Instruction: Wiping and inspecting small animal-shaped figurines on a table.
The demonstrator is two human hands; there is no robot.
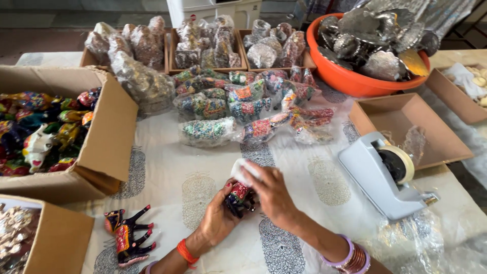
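Hands at a worktop: left hand grips a painted figurine, right hand pinches white wrapping over it.

I see an open brown carton of painted figures at nine o'clock, clear-wrapped figure packets at twelve, and a shallow brown tray box at three.

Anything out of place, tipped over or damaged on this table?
One thing: a painted toy horse lies on its side on the cloth near the left hand, legs pointing sideways, apart from the wrapped figures piled further back. Both hands hold another small painted figure. No visible damage or spills.
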